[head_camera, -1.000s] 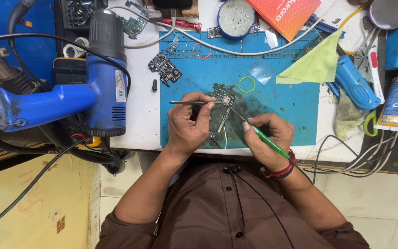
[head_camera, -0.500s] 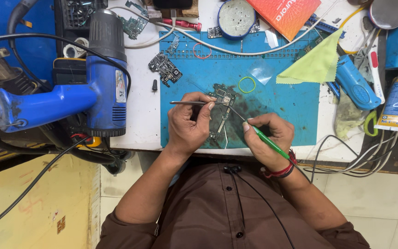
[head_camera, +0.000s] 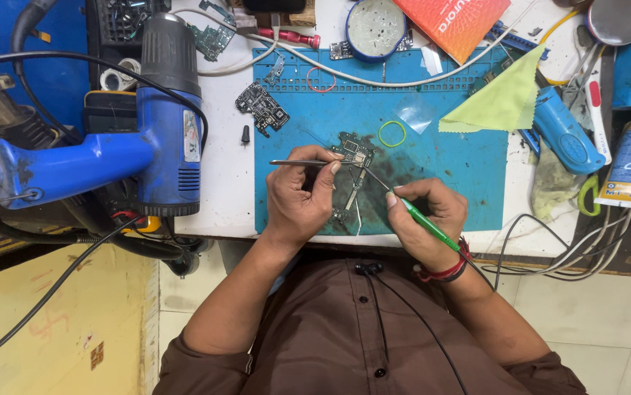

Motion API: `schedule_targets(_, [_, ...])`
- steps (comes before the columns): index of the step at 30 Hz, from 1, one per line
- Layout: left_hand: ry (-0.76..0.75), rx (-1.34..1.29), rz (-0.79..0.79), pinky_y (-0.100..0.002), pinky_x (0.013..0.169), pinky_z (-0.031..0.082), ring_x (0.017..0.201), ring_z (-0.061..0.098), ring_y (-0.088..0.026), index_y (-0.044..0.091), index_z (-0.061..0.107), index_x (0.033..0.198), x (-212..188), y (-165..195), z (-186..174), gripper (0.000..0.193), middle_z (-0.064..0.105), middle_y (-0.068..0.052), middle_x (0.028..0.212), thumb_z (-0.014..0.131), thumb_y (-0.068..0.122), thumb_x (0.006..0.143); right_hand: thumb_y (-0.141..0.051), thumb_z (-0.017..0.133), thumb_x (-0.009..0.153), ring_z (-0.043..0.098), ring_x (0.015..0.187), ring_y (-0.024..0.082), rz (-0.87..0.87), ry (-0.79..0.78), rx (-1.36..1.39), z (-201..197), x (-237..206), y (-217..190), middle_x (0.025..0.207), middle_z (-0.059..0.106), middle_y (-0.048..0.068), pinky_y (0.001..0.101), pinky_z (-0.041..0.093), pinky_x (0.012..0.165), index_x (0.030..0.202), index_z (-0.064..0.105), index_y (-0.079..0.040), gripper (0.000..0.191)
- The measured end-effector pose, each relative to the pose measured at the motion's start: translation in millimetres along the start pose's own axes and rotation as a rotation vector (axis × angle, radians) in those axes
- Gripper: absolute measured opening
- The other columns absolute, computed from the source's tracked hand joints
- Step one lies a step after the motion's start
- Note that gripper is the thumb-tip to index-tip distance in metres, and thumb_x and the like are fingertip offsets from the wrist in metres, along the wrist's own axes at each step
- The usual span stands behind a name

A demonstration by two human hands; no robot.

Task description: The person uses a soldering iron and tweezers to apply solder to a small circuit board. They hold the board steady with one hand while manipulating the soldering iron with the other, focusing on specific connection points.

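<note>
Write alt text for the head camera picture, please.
Seen from above, a person's left hand holds tweezers and the right hand a green tool over a small circuit board on a blue mat. A blue heat gun lies left.

orange box [head_camera: 453, 22]: lay flat and tilted, far above the right hand [head_camera: 427, 219]
tube [head_camera: 627, 165]: blue-and-white with yellow end, well right of it
sticker [head_camera: 190, 136]: pale rectangle on heat gun [head_camera: 171, 117], left of the left hand [head_camera: 302, 197]

a blue heat gun [head_camera: 162, 124] stands left of the blue mat [head_camera: 469, 168]. a spare board [head_camera: 263, 107] lies at the mat's corner. a green cloth [head_camera: 502, 99], orange box [head_camera: 453, 22] and tube [head_camera: 628, 164] sit right.
</note>
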State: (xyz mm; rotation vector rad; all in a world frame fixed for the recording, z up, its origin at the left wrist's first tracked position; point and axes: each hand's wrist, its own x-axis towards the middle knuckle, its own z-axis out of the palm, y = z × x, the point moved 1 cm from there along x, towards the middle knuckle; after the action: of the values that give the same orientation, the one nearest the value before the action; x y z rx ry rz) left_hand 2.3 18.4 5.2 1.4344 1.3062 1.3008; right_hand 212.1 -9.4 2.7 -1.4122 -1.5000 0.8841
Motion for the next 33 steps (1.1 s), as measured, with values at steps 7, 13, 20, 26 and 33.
schedule_targets(7, [0.005, -0.009, -0.012, -0.022, 0.059, 0.053, 0.068, 0.068, -0.006, 0.004, 0.063, 0.108, 0.7, 0.1, 0.2, 0.009, 0.075, -0.005, 0.09, 0.069, 0.003, 0.101, -0.002, 0.077, 0.09, 0.065, 0.07, 0.006, -0.031, -0.004, -0.015, 0.0, 0.3, -0.2, 0.079, 0.072, 0.003, 0.0219, 0.05, 0.064, 0.093, 0.068, -0.002, 0.009])
schedule_targets(13, [0.003, -0.007, -0.011, -0.021, 0.06, 0.053, 0.069, 0.068, -0.006, 0.004, 0.063, 0.108, 0.2, 0.4, -0.2, 0.009, 0.075, -0.004, 0.09, 0.068, 0.003, 0.101, -0.003, 0.077, 0.09, 0.063, 0.069, 0.005, -0.003, -0.006, 0.003, 0.4, -0.1, 0.3, 0.078, 0.071, 0.003, 0.0218, 0.049, 0.063, 0.093, 0.068, -0.002, 0.009])
schedule_targets(20, [-0.002, -0.008, -0.003, -0.021, 0.059, 0.053, 0.068, 0.068, -0.006, 0.005, 0.063, 0.108, 0.7, -0.7, 0.1, 0.009, 0.076, -0.005, 0.091, 0.068, 0.003, 0.101, -0.003, 0.076, 0.091, 0.064, 0.07, 0.006, -0.027, -0.016, 0.002, -0.2, 0.6, 0.0, 0.079, 0.071, 0.003, 0.0219, 0.049, 0.063, 0.094, 0.067, -0.002, 0.01])
schedule_targets(26, [0.009, 0.004, -0.005, -0.021, 0.059, 0.052, 0.068, 0.067, -0.006, 0.005, 0.064, 0.107, 0.3, 0.4, -0.2, 0.008, 0.076, -0.004, 0.09, 0.069, 0.003, 0.101, -0.003, 0.077, 0.091, 0.065, 0.07, 0.006, -0.029, -0.008, -0.021, -0.2, 0.4, -0.5, 0.079, 0.072, 0.003, 0.0221, 0.05, 0.064, 0.094, 0.068, -0.002, 0.01])
schedule_targets(33, [0.012, 0.005, -0.003, -0.021, 0.06, 0.05, 0.067, 0.065, -0.006, 0.005, 0.064, 0.107, 0.6, 1.2, 0.2, 0.008, 0.075, -0.003, 0.087, 0.069, 0.003, 0.101, -0.004, 0.077, 0.091, 0.065, 0.07, 0.006, -0.033, -0.012, -0.027, -0.7, 0.0, -0.5, 0.079, 0.072, 0.003, 0.0219, 0.05, 0.065, 0.094, 0.067, -0.002, 0.01])
